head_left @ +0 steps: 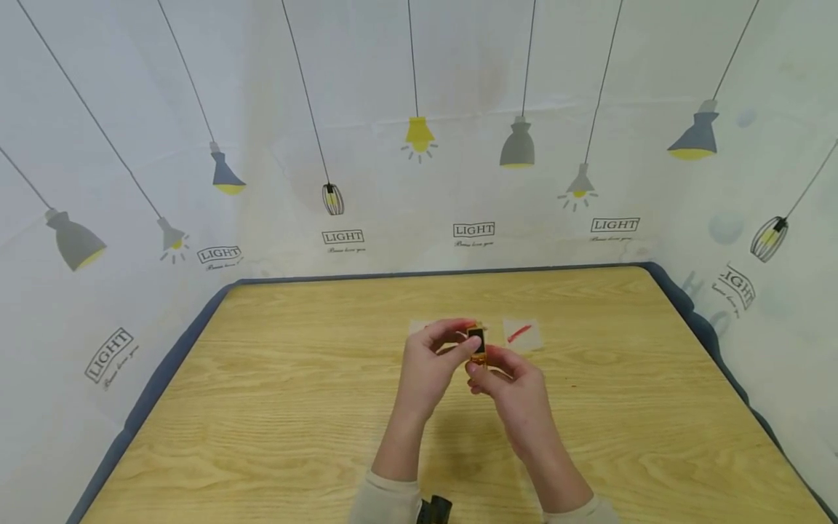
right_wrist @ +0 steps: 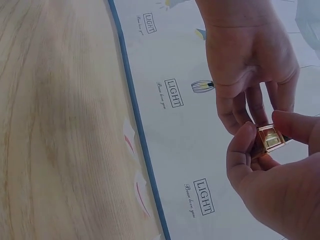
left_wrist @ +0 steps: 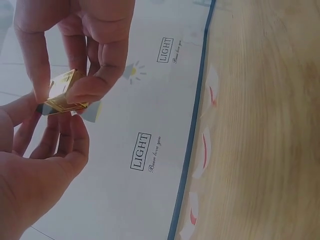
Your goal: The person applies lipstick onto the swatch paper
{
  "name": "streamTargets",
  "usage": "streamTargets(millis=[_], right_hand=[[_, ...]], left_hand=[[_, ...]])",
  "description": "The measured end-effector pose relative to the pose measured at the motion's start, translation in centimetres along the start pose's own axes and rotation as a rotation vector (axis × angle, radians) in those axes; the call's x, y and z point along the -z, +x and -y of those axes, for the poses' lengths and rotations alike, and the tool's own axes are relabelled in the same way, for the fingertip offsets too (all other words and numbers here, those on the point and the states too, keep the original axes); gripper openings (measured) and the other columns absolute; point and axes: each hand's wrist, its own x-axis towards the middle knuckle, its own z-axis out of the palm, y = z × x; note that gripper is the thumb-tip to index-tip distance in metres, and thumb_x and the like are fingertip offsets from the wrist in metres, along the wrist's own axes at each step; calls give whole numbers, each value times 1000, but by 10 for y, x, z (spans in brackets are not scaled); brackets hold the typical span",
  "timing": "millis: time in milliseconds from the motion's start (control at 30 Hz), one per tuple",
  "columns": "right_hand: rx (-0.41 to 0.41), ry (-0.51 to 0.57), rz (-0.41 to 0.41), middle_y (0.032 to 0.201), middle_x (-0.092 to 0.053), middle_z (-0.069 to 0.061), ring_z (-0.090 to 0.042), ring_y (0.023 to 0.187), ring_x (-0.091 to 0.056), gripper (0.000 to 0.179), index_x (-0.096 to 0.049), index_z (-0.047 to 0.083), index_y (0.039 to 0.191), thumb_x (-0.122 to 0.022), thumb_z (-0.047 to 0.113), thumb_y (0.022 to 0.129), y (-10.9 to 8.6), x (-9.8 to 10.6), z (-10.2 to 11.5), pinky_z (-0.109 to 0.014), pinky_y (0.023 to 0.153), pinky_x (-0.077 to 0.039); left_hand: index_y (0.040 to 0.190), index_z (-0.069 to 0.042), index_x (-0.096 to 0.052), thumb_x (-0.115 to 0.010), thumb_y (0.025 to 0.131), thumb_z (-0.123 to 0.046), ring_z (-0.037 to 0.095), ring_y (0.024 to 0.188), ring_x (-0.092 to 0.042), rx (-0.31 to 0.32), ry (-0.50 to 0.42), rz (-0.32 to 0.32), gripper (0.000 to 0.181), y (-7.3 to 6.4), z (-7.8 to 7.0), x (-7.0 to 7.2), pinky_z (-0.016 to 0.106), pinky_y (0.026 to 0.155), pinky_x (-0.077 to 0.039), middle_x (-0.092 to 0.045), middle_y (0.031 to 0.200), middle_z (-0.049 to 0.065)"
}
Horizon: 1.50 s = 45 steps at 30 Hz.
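Observation:
Both hands hold one small gold, box-shaped piece [head_left: 481, 335] with a dark face, raised over the table. Its exact kind cannot be told. My left hand [head_left: 419, 371] grips the upper part, its thumb lying over the dark face. Lower down, my right hand [head_left: 524, 400] pinches the end between thumb and fingers. Shiny gold sides with raised edges show on the piece [left_wrist: 64, 89] in the left wrist view. From the right wrist, a framed, recessed gold end of the piece [right_wrist: 271, 138] is visible between the fingertips.
White paper pieces with red strokes, one of them at the right [head_left: 521, 334], lie on the wooden table [head_left: 294, 400] behind the hands. A pale wall sheet [head_left: 393, 65] printed with lamps encloses the table. Dark blue edging [head_left: 445, 274] runs along its border.

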Motion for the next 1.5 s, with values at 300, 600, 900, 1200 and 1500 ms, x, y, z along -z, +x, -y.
streamTargets(millis=[300,600,900,1200,1500], right_hand=[[-23,-75,-1,134,-60,-14,-4,81,-68,42,-59,3,135,-77,11,98,2,-1,2,-21,74,-58],[2,-121,-25,106,-79,-10,-14,83,-73,35,-67,3,133,-74,16,101,2,-1,4,-24,80,-60],[37,-121,-21,132,-68,-19,-6,82,-70,37,-65,2,138,-69,15,104,5,1,9,-19,78,-61],[101,-155,36,121,-71,-17,-9,87,-75,31,-64,1,134,-68,13,105,20,22,20,-25,85,-64],[161,-283,135,121,-73,-22,-8,90,-78,39,-59,-3,141,-65,14,107,45,56,31,-30,89,-65]], left_hand=[[123,-13,-77,-81,96,-15,18,109,-70,26,-16,-17,27,-1,-1,2,30,92,-63,-74,123,9],[126,-3,-72,-75,101,-18,14,103,-69,3,-25,-21,30,1,-4,6,24,88,-61,-74,124,14],[125,-1,-72,-74,100,-8,15,103,-70,-20,-40,-2,26,5,-7,8,27,93,-62,-73,126,19],[129,-7,-73,-76,99,-10,18,105,-68,-28,41,58,31,20,-22,2,33,94,-62,-74,127,11],[132,-13,-73,-77,99,-13,22,110,-73,-30,139,156,33,43,-32,-15,33,87,-64,-73,129,9]])
